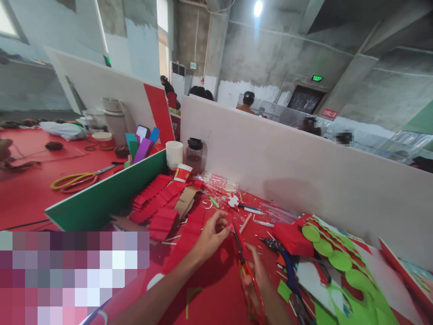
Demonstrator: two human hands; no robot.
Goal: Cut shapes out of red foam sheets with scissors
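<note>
Our right hand point(253, 276) grips the red scissors point(246, 268); our left hand point(214, 231) curls beside their tips.
We cannot tell whether the left fingers pinch anything. The scissors are above the red tabletop point(216, 293), a blue-handled tool point(290, 267) near on the right, red paper strips point(164, 223) left. Pixelation hides the lower left corner.

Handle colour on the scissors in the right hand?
Mostly red scissors handles; the head view shows them.
</note>
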